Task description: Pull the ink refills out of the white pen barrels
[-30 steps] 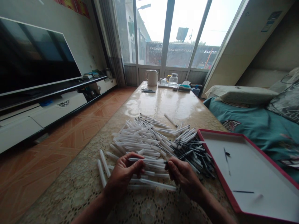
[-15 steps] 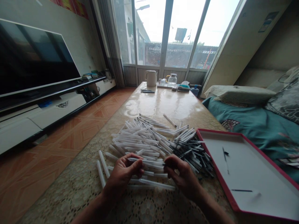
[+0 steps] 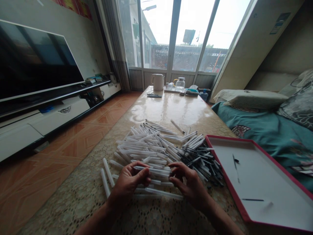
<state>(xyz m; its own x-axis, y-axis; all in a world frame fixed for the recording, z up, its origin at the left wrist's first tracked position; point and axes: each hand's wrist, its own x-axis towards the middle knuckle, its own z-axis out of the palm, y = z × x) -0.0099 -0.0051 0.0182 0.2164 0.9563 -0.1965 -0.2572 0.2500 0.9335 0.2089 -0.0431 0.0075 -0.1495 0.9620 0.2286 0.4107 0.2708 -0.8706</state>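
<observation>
Nearest the camera, the person's forearms came in from the bottom edge, and the left hand [image 3: 128, 181] sat at lower centre with its thumb and fingers together, clamped on a white pen barrel [image 3: 153, 169]. The barrel's long axis ran almost level across the frame, its near end in the left grip and its far end pointing right. The right hand [image 3: 188, 184] was the nearer hand to that far end, with its curled fingers [image 3: 172, 168] just beside it or touching it; whether the right grip had closed on the barrel I cannot tell. Under and around both hands lay a loose heap of white pen barrels [image 3: 149, 147] on the lace-patterned cover of the tabletop [image 3: 73, 205], with a few stray barrels [image 3: 106, 176] off to the lower left. The heap's right side held a dark tangle of thin black pen refills [image 3: 201, 161], and to the right of that lay a red-rimmed white box lid [image 3: 227, 186] containing a few loose refills [image 3: 253, 199]. Beyond the lid, a bed with a teal cover [image 3: 254, 140] ran along the right. Farther up the tabletop stood a white kettle [image 3: 157, 81] and a glass jug [image 3: 180, 84], before a glazed door [image 3: 173, 36]. A wall-side television [image 3: 36, 58] filled the upper left.
</observation>
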